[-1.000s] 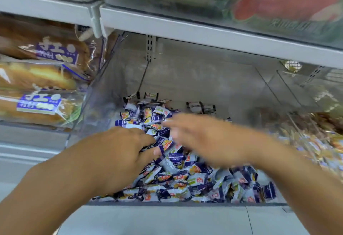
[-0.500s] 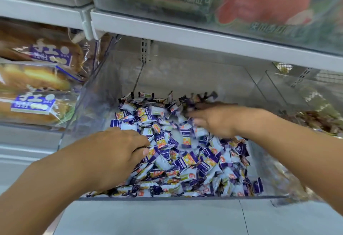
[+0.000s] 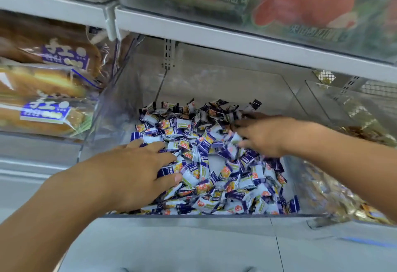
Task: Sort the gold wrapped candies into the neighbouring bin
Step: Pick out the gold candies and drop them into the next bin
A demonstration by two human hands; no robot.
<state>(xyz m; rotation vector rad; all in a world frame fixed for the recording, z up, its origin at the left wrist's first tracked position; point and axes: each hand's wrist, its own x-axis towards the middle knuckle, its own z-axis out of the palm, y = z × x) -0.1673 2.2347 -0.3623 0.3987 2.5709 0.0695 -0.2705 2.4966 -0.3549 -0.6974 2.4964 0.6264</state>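
Left hand (image 3: 137, 171) lay flat, fingers straight on candies (image 3: 217, 177), right hand (image 3: 264, 135) blurred, grip unclear, gold candies (image 3: 348, 198) right of it

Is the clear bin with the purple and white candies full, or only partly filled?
Partly filled. The candies lie low in the clear bin; its walls rise bare above them.

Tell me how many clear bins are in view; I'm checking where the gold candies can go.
2. The centre bin holds purple-and-white candies, with both hands in it. The neighbouring bin on its right holds gold-wrapped candies; more bins may lie beyond the frame.
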